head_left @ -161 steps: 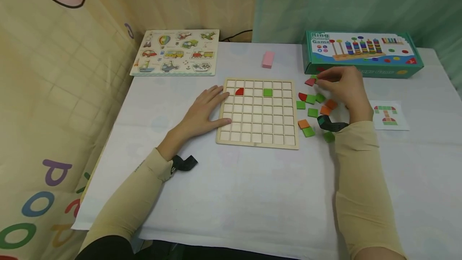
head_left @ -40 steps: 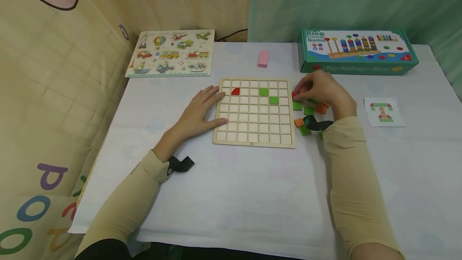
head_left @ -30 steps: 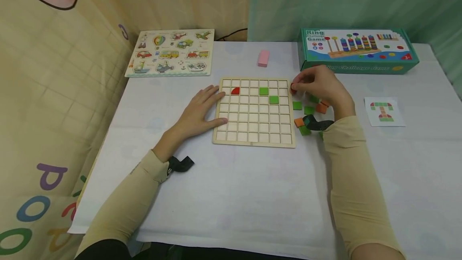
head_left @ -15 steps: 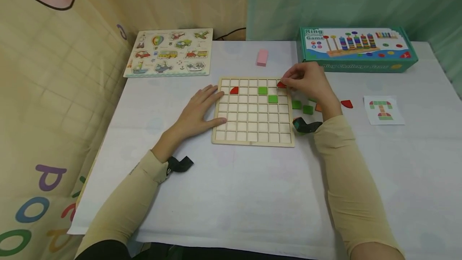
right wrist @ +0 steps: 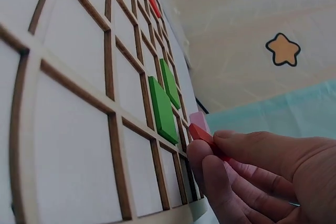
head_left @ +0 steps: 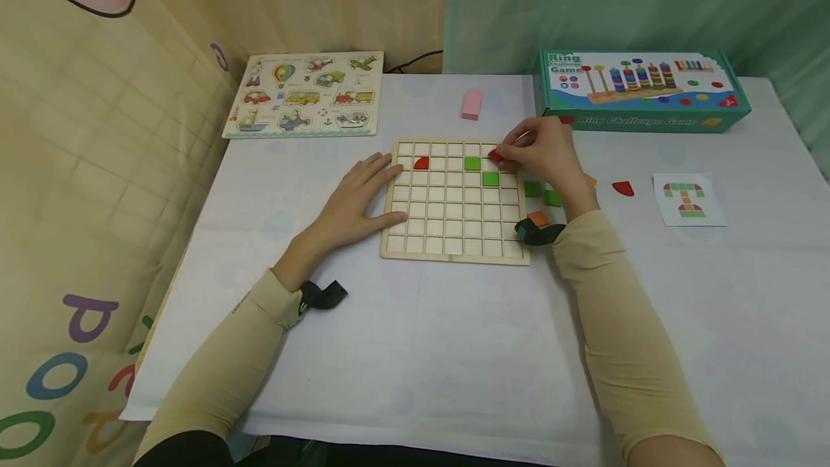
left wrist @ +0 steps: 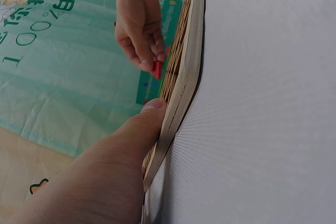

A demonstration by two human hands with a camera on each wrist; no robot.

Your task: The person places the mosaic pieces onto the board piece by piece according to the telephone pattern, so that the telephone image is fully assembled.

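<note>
A wooden grid board [head_left: 454,260] lies on the white-covered table. My left hand [head_left: 355,202] rests along its left edge, fingers straight; the left wrist view shows the thumb [left wrist: 139,129] against the frame. Over the board's upper right cells, my right hand [head_left: 546,153] pinches a red quarter-circle tile [right wrist: 206,140] between thumb and fingers. One red quarter-circle tile [head_left: 421,163] sits in the second row at left. Two green square tiles, one [head_left: 472,163] in the second row and one [head_left: 491,179] diagonally below it, occupy cells at right.
Loose green tiles [head_left: 532,189] and an orange tile [head_left: 538,218] lie right of the board, partly under my right wrist. Farther right are another red tile [head_left: 623,188] and a pattern card [head_left: 691,199]. Behind stand a vehicle puzzle [head_left: 305,96], pink block [head_left: 471,104] and green game box [head_left: 648,122].
A second green tile has come onto the board since the oldest frame. My right hand has carried the red tile left from the pile to over the board. The left hand stays put.
</note>
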